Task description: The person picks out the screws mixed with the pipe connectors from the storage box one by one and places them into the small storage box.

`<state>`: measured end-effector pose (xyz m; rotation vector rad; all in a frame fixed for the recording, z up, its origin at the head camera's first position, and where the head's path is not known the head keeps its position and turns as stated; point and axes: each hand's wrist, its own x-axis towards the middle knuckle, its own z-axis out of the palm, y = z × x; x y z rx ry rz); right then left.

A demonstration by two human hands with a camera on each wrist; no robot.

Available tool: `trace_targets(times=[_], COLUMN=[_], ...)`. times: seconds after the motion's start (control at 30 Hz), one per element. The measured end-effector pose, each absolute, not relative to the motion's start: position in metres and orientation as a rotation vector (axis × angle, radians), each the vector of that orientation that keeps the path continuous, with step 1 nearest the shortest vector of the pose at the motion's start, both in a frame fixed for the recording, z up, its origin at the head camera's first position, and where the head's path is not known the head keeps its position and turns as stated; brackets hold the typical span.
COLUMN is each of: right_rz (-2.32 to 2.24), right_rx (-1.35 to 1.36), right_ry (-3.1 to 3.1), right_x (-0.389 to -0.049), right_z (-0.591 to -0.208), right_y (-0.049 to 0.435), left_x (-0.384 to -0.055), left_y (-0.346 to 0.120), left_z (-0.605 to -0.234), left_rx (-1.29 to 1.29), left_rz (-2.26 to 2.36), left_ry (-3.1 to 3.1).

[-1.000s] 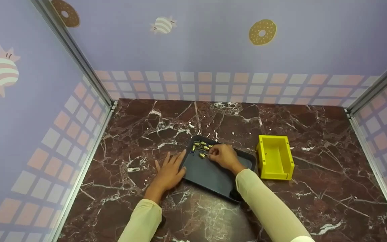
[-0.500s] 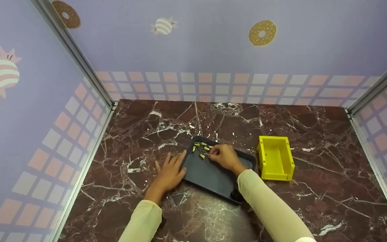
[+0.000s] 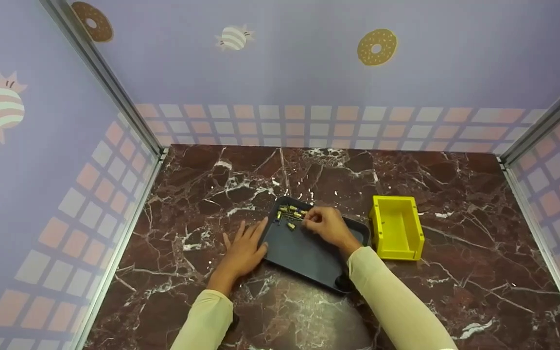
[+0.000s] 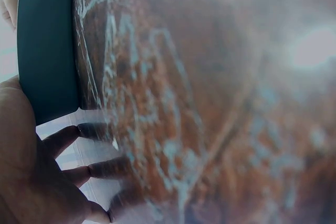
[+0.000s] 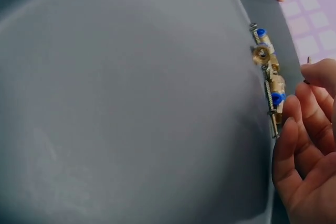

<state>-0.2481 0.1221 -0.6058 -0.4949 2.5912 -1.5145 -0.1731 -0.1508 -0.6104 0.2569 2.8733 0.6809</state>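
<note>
A dark grey tray (image 3: pixel 299 255) lies slanted on the table. In its far left corner sit several small brass fittings (image 5: pixel 278 83) with blue collars, mixed with loose screws (image 5: pixel 270 93). One brass fitting (image 3: pixel 291 226) lies a little apart from the pile. My right hand (image 3: pixel 327 227) is over the tray beside the pile; its thumb and finger pinch a small screw (image 5: pixel 309 60), mostly covered by the fingertips. My left hand (image 3: pixel 243 250) rests at the tray's left edge with fingers spread, touching the rim. Part of the dark tray wall (image 4: pixel 47 45) shows beside that hand in the left wrist view.
A yellow open-fronted bin (image 3: pixel 397 228) stands just right of the tray. The table (image 3: pixel 202 194) is dark red marble, with patterned walls (image 3: pixel 280 63) at the back and both sides.
My right hand has drawn slightly right and away from the lone brass fitting, which has turned a little. The left hand and tray stay in place.
</note>
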Motion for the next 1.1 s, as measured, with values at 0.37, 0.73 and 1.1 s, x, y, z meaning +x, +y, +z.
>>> trace_targets(times=[0.37, 0.73, 1.1], right_rz=[-1.514, -1.568, -1.758], right_rx=[-0.495, -0.444, -0.322], right_ry=[2.63, 2.71, 2.7], right_x=[-0.243, -0.239, -0.227], right_z=[-0.591, -0.577, -0.534], right_y=[0.135, 0.156, 0.181], left_x=[-0.175, -0.175, -0.174], left_y=[-0.15, -0.149, -0.149], left_z=[-0.612, -0.612, -0.613], left_rx=[0.252, 0.256, 0.261], left_rz=[0.672, 0.664, 0.683], left_ry=[2.887, 2.878, 2.886])
